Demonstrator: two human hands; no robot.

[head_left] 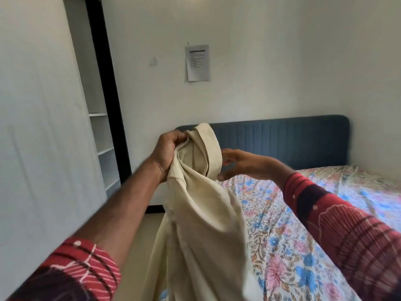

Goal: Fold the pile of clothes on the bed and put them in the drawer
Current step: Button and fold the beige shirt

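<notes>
A cream-coloured garment (199, 213) hangs in the air in front of me, its collar end bunched at the top. My left hand (167, 155) is closed around that bunched top from the left side. My right hand (240, 164) is just to the right of the collar, fingers spread, its fingertips at or near the cloth's edge. The rest of the garment drapes down past the bottom of the frame. No pile of clothes and no drawer are in view.
The bed with a floral sheet (303, 235) lies to the right, with a blue padded headboard (282, 142) against the far wall. An open wardrobe with white shelves (102, 137) stands at the left, beside a large white door panel (39, 127). A paper sheet (198, 63) hangs on the wall.
</notes>
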